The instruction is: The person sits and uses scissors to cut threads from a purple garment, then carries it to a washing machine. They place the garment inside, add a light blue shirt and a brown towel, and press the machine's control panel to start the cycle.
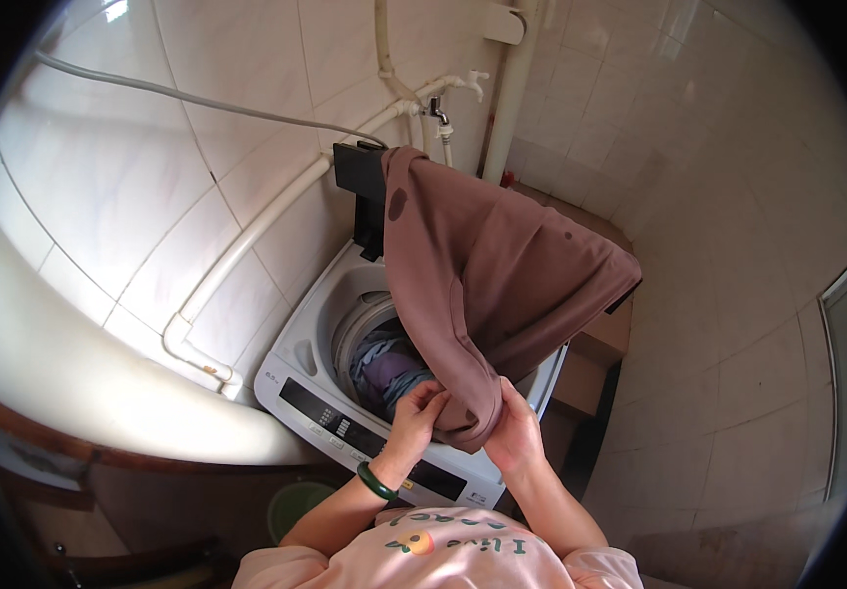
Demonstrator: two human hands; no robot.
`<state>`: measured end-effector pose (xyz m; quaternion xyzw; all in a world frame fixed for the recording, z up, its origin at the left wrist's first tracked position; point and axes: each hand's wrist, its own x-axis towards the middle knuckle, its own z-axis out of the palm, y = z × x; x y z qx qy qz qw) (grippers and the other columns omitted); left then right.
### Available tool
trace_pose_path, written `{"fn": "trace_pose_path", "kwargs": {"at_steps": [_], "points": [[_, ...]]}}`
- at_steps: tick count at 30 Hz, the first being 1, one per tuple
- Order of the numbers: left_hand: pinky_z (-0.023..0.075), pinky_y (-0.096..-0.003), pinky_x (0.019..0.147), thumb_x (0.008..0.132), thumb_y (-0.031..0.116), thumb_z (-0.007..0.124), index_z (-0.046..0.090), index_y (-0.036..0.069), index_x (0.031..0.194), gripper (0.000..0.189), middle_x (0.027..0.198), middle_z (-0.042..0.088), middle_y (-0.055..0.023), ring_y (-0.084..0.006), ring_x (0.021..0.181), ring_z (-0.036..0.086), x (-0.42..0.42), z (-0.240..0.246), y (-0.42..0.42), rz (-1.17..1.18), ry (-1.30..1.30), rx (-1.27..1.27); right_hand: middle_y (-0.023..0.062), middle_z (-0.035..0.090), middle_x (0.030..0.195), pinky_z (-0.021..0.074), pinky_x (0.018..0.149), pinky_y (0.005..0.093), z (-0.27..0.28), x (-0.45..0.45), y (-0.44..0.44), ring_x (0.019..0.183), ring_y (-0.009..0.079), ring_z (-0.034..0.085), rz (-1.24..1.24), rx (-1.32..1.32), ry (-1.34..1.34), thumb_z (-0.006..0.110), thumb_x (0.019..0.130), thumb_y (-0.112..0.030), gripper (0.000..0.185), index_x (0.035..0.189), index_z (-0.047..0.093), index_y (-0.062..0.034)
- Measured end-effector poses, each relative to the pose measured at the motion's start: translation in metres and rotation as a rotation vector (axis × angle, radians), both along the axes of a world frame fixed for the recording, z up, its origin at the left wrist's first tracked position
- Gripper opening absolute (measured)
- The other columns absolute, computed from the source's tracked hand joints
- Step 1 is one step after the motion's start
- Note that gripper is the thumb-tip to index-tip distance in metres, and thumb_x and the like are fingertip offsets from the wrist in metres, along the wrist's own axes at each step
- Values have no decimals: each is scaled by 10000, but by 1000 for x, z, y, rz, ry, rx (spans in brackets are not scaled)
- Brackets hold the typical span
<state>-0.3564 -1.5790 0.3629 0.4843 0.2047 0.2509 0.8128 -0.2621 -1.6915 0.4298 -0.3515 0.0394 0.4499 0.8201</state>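
A brown garment [460, 243] with a few dark wet-looking spots hangs over the raised lid [359, 173] of a top-loading washing machine [298, 346]. Its near end is gathered between my two hands. My left hand [417, 420], with a dark green bangle at the wrist, pinches the left side of that cloth. On the opposite side my right hand [515, 431] grips the fold, its fingers partly hidden by the fabric. Inside the drum lie blue and purple clothes [390, 368], partly covered by the hanging garment. The control panel [335, 420] faces me.
White pipes [247, 239] run along the tiled wall, with a metal tap [436, 110] and hose behind the machine. A grey cable [210, 110] crosses at the upper left. A white rounded basin-like surface [195, 423] stands at left, a green bucket [295, 504] below. Brown steps or boxes [593, 357] lie right.
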Motion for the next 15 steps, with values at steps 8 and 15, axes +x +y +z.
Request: {"fn": "trace_pose_path", "kwargs": {"at_steps": [8,15], "points": [[329,-181,564,915,67,646,566,13,856,114,697,457,59,-17,636,384,-44,23,19,364,93,459,57,600,1182,407,1005,342,1,-6,-3,1109,187,554,-62,-60,-172,445,974,-124,222,1165,551,-89],[400,-220,678,892,66,641,598,4,996,129,869,544,-3,-82,765,479,-58,46,22,400,208,578,56,562,1227,438,973,322,11,-11,1,1113,158,546,127,19,-234,498,941,-61,303,1237,532,-115]]}}
